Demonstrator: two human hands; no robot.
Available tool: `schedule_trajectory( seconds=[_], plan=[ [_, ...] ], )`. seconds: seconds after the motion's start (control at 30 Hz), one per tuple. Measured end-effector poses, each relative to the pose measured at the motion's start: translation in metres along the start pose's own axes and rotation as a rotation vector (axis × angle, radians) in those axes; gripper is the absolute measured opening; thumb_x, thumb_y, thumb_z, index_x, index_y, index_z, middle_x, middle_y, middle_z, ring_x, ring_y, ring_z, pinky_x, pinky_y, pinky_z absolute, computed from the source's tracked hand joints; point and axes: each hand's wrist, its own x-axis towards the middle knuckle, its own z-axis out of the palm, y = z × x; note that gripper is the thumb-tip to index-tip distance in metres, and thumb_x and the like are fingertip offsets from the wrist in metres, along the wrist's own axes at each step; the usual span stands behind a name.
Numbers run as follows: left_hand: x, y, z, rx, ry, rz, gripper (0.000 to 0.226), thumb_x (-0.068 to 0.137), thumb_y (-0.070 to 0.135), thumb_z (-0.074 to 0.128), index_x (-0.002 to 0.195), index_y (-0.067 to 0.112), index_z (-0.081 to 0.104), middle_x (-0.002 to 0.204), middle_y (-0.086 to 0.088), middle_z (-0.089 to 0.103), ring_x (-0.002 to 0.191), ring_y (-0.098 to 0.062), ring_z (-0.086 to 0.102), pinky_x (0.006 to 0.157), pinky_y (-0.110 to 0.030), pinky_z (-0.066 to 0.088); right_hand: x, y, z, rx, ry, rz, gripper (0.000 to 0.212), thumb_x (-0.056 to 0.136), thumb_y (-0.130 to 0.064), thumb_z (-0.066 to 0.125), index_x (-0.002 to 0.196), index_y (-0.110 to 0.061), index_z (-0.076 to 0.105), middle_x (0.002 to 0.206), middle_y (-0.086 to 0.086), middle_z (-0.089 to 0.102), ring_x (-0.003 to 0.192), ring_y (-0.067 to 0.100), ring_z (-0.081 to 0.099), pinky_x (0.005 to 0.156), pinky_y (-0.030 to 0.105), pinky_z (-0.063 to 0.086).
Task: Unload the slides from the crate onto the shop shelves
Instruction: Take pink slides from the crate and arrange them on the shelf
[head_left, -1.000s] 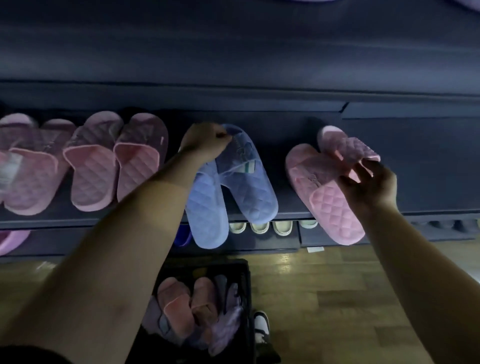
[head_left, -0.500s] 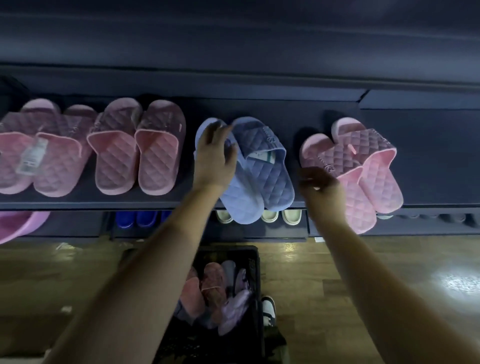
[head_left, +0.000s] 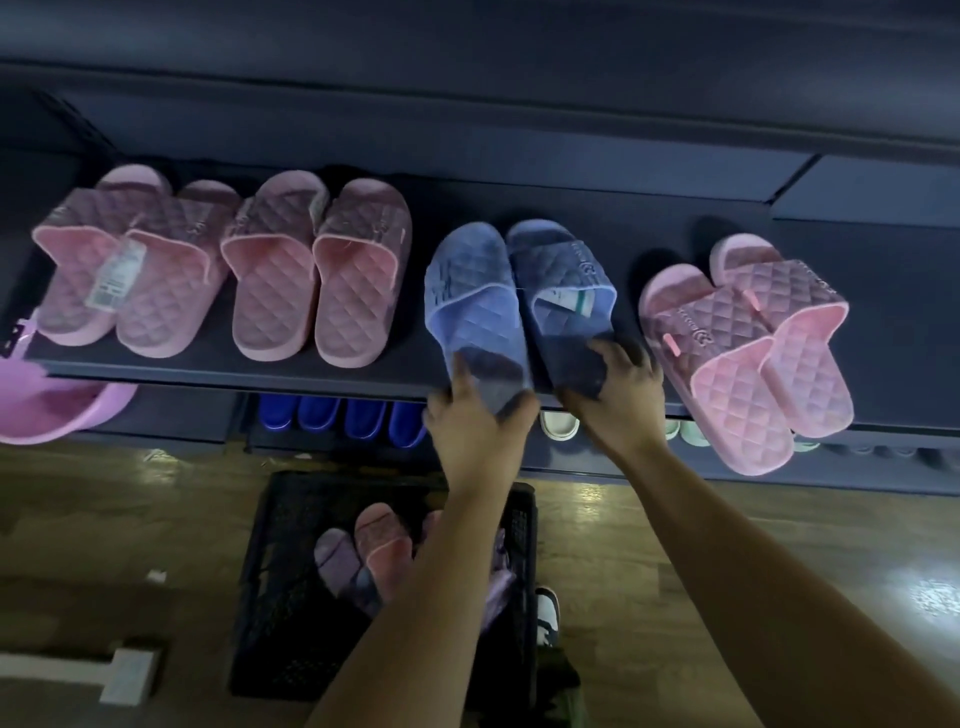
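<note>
A pair of blue quilted slides lies on the dark shelf, heels over its front edge. My left hand grips the heel of the left blue slide. My right hand grips the heel of the right blue slide, which carries a paper tag. A pink pair lies to the right, crossed and overhanging the edge. Two more pink pairs sit to the left. Below, the black crate on the floor holds several pink and purple slides, partly hidden by my left forearm.
A lower shelf shows dark blue slides and pale ones. A pink basin sticks out at the left. The wooden floor carries a white strip at the lower left. A shoe shows beside the crate.
My left hand came down from the toe of the blue pair to its heel. My right hand left the pink pair and took the right blue slide's heel. The blue slides now lie straighter.
</note>
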Motion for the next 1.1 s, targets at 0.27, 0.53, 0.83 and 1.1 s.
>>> schedule_trajectory(
  seconds=[0.27, 0.53, 0.83, 1.1],
  plan=[
    [0.043, -0.027, -0.017, 0.523, 0.14, 0.298, 0.075, 0.086, 0.051, 0.055, 0.145, 0.007, 0.037, 0.148, -0.02, 0.037, 0.123, -0.036, 0.038, 0.1, -0.036, 0.032, 0.001, -0.02, 0.018, 0.103, 0.09, 0.029, 0.066, 0.065, -0.046, 0.08, 0.121, -0.017, 0.061, 0.132, 0.017, 0.046, 0.121, 0.038, 0.039, 0.098, 0.038, 0.033],
    [0.064, -0.03, -0.015, 0.615, 0.145, 0.354, 0.076, 0.088, 0.057, 0.052, 0.138, 0.001, 0.045, 0.142, -0.026, 0.04, 0.128, -0.042, 0.037, 0.108, -0.043, 0.026, 0.016, -0.036, 0.023, 0.079, 0.003, -0.021, 0.067, 0.072, -0.05, 0.074, 0.13, -0.025, 0.051, 0.14, 0.013, 0.033, 0.125, 0.034, 0.032, 0.102, 0.04, 0.036],
    [0.039, -0.002, 0.006, 0.541, 0.234, 0.292, 0.058, 0.089, 0.037, 0.058, 0.139, 0.009, 0.046, 0.151, -0.019, 0.033, 0.132, -0.043, 0.034, 0.099, -0.053, 0.035, 0.014, -0.011, -0.012, 0.341, 0.019, -0.188, 0.037, 0.084, -0.023, 0.068, 0.119, -0.017, 0.063, 0.121, 0.007, 0.053, 0.101, 0.021, 0.061, 0.086, 0.025, 0.051],
    [-0.051, 0.049, 0.109, 0.247, -0.049, 0.74, 0.033, 0.086, 0.03, 0.057, 0.113, 0.011, 0.063, 0.118, -0.008, 0.061, 0.103, -0.031, 0.056, 0.085, -0.045, 0.048, -0.005, 0.133, -0.104, 0.101, 0.449, 0.067, 0.033, 0.08, -0.027, 0.051, 0.101, -0.011, 0.072, 0.113, 0.013, 0.066, 0.104, 0.031, 0.056, 0.09, 0.039, 0.042]
  ],
)
